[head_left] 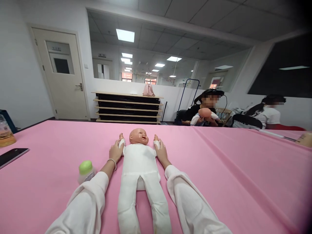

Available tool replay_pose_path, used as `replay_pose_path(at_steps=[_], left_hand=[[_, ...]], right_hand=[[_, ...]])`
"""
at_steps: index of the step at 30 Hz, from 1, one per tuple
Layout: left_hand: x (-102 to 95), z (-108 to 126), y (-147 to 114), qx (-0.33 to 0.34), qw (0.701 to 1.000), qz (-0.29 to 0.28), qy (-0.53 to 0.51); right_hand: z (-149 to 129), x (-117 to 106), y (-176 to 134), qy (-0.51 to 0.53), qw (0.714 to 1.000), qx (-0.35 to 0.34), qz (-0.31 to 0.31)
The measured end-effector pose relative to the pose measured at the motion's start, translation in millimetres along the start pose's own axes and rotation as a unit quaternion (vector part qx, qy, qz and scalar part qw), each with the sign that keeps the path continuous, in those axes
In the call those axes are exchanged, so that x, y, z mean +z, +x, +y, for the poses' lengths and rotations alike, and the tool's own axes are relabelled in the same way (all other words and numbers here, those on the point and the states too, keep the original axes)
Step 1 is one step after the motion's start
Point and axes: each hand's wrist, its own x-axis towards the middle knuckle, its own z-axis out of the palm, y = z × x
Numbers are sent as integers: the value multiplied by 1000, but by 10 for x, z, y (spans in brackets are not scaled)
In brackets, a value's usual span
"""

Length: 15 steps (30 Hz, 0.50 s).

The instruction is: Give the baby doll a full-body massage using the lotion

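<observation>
A baby doll with a hard head and a white cloth body lies on its back on the pink tablecloth. Its arms are raised beside its head, and its legs point toward me. My left hand, with a beaded bracelet at the wrist, is closed round the doll's arm on the left. On the other side, my right hand grips the doll's other arm just below its small hand. Close to my left forearm stands a white bottle with a green cap.
At the left edge lie a phone and a bottle of amber liquid. Two people sit beyond the table at the right; one person holds another doll. Shelving stands by the back wall.
</observation>
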Motion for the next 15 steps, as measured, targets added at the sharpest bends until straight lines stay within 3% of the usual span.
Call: replay_pose_path(at_steps=[3, 7, 11, 15], left_hand=[[-60, 40, -144, 42, 994, 63, -79], [-181, 64, -402, 76, 981, 130, -123], [-321, 44, -678, 77, 981, 145, -104], [-464, 51, -993, 113, 984, 114, -78]], right_hand=[[-70, -74, -121, -1, 995, -15, 101], [-148, -206, -328, 21, 990, -43, 136], [-181, -352, -547, 61, 994, -66, 55], [-238, -497, -792, 86, 990, -104, -30]])
